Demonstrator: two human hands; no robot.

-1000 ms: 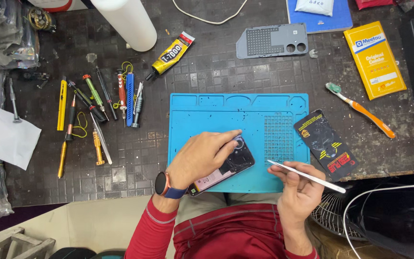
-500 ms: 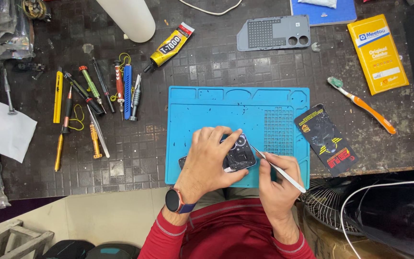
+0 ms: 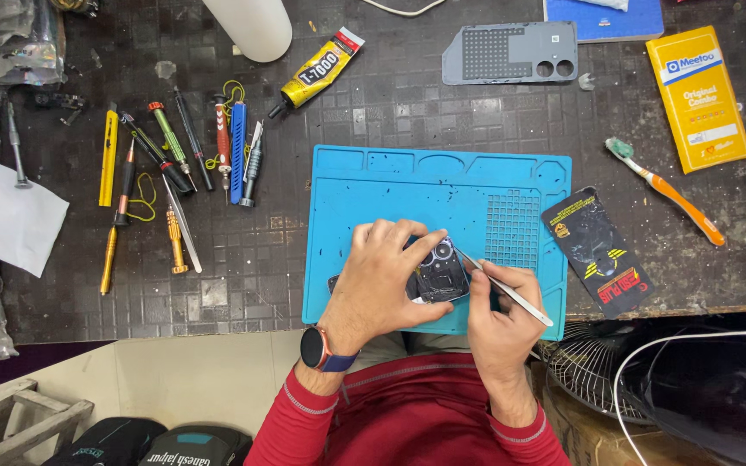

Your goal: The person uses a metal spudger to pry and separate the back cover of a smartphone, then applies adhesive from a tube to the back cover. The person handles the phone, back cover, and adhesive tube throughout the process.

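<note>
Two hands worked close together over the near edge of a large turquoise silicone repair mat (image 3: 390,198), which lay under them so that small parts would not roll off the dark tiled bench top (image 3: 304,250). Upon it, beneath the palms, sat the dark smartphone with its camera cluster facing up (image 3: 439,269), tilted slightly. The left hand (image 3: 382,280) lay spread over the phone's left part, fingers curled around its edge, pinning it steady. The right hand (image 3: 498,315) pinched a thin silver pry tool (image 3: 504,289) like a pen, its tip touching the phone's right edge beside the lenses. Left of the left hand, well apart, a row of coloured screwdrivers (image 3: 174,160) lay within reach; beyond the fingers lay a yellow glue tube (image 3: 317,71).
</note>
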